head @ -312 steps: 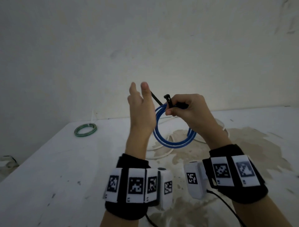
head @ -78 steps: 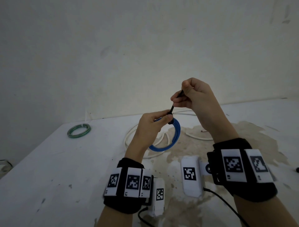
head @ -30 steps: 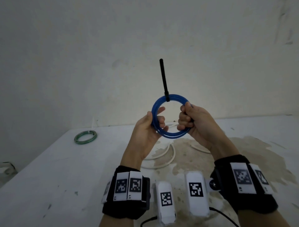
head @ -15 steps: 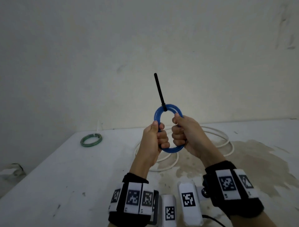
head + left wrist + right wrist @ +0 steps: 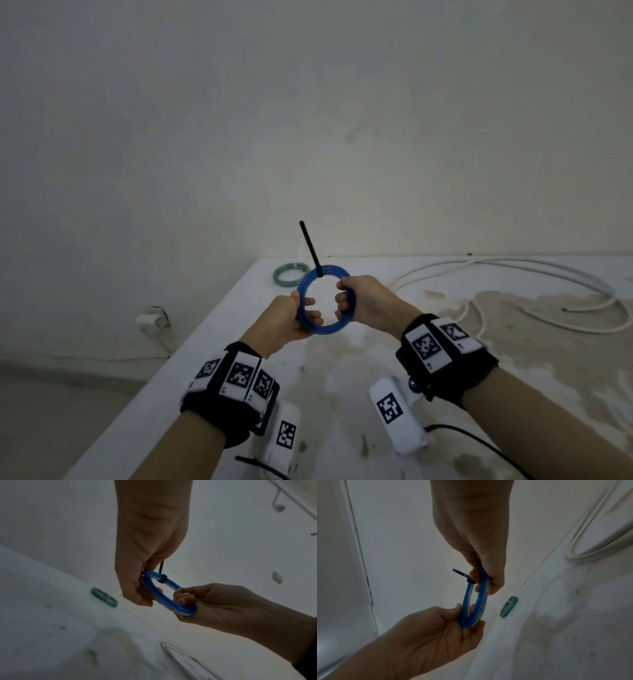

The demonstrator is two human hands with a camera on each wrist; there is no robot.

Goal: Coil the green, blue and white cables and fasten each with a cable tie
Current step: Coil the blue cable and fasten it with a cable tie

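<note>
Both my hands, left hand (image 5: 286, 317) and right hand (image 5: 364, 301), grip the tied blue coil (image 5: 325, 301); green coil (image 5: 289, 273) is done, white cable (image 5: 513, 270) remains.

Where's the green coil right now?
In the head view the green coil lies at the table's far left corner by the wall, just behind and left of the blue coil.

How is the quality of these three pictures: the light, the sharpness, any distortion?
Head view: dim, even light, blue coil and black cable tie fairly sharp, table edge splayed by the wide lens. Left wrist view: dark, soft, green coil blurred. Right wrist view: dim, white cable bowed and smeared.
</note>
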